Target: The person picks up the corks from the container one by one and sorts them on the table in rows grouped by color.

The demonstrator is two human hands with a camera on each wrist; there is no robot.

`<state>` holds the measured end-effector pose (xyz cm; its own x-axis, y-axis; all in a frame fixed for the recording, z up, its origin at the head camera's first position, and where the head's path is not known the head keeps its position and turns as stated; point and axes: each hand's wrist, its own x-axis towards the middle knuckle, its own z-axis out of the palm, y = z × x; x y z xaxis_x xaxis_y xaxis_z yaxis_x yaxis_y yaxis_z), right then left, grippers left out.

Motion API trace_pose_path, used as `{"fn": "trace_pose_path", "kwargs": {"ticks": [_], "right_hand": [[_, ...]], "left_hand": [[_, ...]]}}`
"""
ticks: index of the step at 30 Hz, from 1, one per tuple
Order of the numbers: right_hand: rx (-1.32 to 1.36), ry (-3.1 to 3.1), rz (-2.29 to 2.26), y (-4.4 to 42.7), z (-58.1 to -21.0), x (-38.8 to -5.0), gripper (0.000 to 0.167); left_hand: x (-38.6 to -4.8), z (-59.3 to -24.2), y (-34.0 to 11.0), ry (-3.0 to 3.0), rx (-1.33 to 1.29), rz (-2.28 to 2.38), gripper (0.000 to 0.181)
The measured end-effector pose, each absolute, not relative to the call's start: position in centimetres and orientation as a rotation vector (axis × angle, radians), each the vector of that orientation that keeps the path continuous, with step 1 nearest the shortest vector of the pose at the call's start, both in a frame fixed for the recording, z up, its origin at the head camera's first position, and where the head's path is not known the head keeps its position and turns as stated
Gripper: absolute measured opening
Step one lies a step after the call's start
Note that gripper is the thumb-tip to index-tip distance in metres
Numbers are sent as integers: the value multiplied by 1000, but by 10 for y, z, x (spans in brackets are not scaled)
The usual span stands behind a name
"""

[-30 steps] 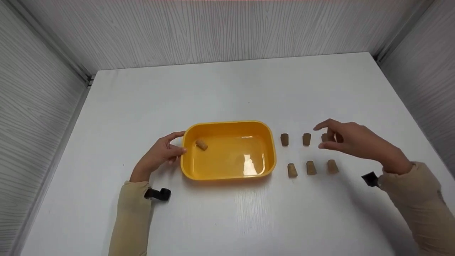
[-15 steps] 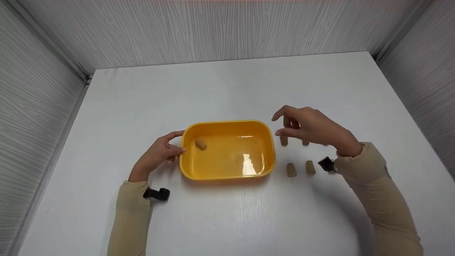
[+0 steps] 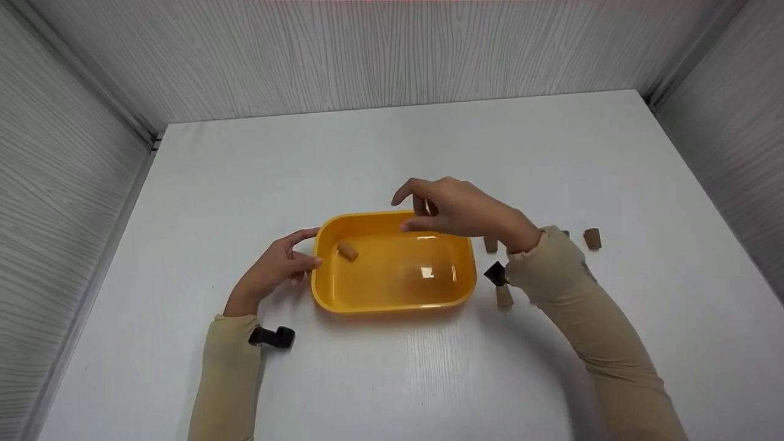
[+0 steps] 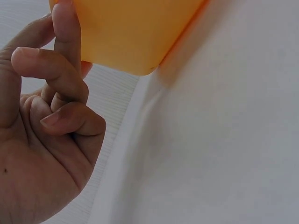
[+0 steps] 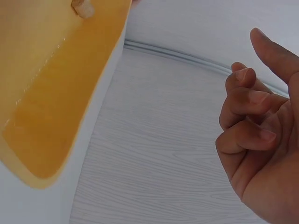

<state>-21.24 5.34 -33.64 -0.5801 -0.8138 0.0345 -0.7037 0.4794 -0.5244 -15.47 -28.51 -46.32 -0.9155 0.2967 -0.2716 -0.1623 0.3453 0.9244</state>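
Observation:
A yellow plastic tub (image 3: 392, 307) sits mid-table, and my left hand (image 3: 269, 269) pinches its left wall between thumb and fingers. In the left wrist view that hand (image 4: 51, 102) has its other fingers curled beside the tub's corner. One tapered cork (image 3: 347, 251) lies inside the tub near its left end. Above the tub's back right rim hovers my right hand (image 3: 462, 205), holding nothing, thumb and index finger spread apart. The right wrist view shows its remaining fingers (image 5: 247, 137) loosely bent, with the cork (image 5: 83, 8) in the tub at the upper left.
Right of the tub stand more corks, among them a back cork (image 3: 490, 244), a front cork (image 3: 504, 298) and a far right cork (image 3: 592, 239). My right sleeve (image 3: 588, 318) hides others. Wood-grain panels (image 3: 367, 55) border the white table (image 3: 380, 380).
My right hand has travelled left, from over the rows of corks to above the tub, with nothing in it. The left hand keeps its hold on the tub.

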Motion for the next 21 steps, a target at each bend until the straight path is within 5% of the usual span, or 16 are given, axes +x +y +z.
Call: {"fn": "trace_pose_path", "kwargs": {"ticks": [21], "right_hand": [[-1067, 2443, -438, -30, -391, -231, 52]], "left_hand": [[-157, -465, -286, 2181, 114, 1629, 64]]}}
